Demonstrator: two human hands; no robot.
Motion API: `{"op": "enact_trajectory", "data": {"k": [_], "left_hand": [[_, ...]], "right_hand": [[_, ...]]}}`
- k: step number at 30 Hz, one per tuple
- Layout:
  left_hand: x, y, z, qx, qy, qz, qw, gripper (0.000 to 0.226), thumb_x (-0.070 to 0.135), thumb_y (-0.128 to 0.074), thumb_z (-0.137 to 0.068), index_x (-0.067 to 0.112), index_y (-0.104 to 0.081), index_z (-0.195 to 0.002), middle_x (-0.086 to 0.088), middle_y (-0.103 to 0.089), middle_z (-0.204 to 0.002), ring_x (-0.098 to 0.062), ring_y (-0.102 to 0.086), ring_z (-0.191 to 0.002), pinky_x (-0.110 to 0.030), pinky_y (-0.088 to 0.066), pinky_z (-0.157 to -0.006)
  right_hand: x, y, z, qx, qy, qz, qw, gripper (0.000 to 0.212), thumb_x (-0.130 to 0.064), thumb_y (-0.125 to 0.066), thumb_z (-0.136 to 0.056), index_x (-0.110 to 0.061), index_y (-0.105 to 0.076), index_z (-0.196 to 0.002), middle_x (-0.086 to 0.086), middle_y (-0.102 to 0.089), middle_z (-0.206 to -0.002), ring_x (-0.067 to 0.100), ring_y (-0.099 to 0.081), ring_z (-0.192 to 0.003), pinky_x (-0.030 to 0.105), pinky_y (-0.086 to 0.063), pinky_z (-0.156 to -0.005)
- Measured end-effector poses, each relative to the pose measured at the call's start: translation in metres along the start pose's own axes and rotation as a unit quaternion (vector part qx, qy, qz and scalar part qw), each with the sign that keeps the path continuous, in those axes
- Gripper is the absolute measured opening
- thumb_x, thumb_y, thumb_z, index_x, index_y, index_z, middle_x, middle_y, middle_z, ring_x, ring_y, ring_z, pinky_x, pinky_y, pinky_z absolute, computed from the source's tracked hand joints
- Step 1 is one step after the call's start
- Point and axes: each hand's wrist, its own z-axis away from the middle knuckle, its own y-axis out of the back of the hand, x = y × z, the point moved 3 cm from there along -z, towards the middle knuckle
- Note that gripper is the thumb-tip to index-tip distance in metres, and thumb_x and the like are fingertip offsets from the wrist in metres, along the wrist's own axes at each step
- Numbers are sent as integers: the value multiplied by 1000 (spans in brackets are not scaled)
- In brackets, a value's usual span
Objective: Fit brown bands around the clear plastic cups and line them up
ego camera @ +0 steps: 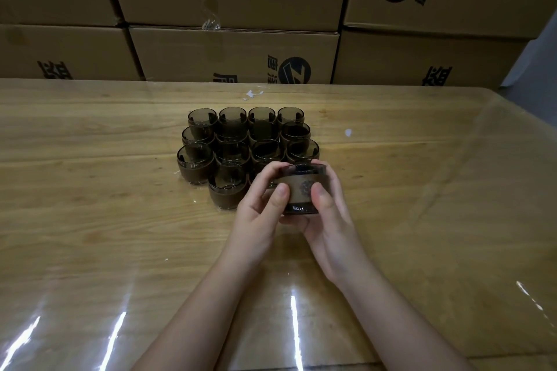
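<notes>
A clear plastic cup (301,170) with a brown band (297,191) round its middle is held above the table, just in front of the group. My left hand (259,211) grips its left side, thumb on the band. My right hand (328,214) grips the right side, thumb pressed on the band near a dark printed emblem. Behind it, several banded cups (241,141) stand upright in rows on the table; the nearest one (226,187) sits just left of my left hand. The cup at the front right of the group is mostly hidden by the held cup.
The wooden table (90,190) is covered with a glossy clear sheet. Stacked cardboard boxes (235,54) form a wall along the far edge. Small white scraps (253,94) lie behind the cups, and a white speck (348,132) lies to their right.
</notes>
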Motion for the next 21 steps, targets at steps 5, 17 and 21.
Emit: {"op": "enact_trajectory", "data": {"k": [5,17,21], "left_hand": [[-2,1,-1,12,5,4,1000,36,30,-53,-91,29,-51,-127,12,-60,-130,-6,-55,-122,-25,-48,-98],[-13,7,-1,31,25,-1,999,42,22,-64,-81,29,-57,-122,10,-70,-110,-8,-63,-107,-26,-51,-92],[-12,8,-2,39,32,3,999,43,20,-65,-81,28,-57,-122,8,-71,-107,-6,-65,-103,-20,-51,-85]], "right_hand": [[-1,2,0,0,2,-14,1000,73,-42,-74,-78,-31,-40,-141,8,-61,-130,29,-61,-118,36,-54,-84],[-8,12,-2,67,36,232,970,84,-83,-55,-67,-28,-57,-130,-3,-55,-129,5,-55,-121,33,-44,-105],[-11,16,-4,65,83,281,954,85,-71,-59,-74,-18,-49,-140,-7,-53,-130,-8,-51,-118,9,-40,-93]]}}
